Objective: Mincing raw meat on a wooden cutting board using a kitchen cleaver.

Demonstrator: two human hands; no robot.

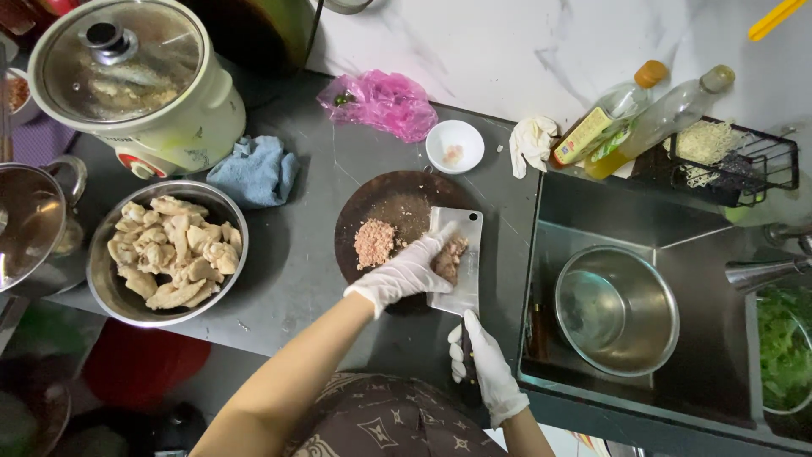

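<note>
Minced meat (373, 243): pale pink, crumbly pile on round dark chopping board (372, 203), approx board centre; 2nd browner clump (451, 257) sits on cleaver blade (457, 292) at board's 4 o'clock. L hand (408, 272), white glove, fingers pressed on that clump. R hand (485, 370), gloved, clamped on cleaver handle at 6 o'clock.

Single head-worn view, looking steeply down from above, fairly near, over counter (304, 279) and sink (719, 372)
</note>
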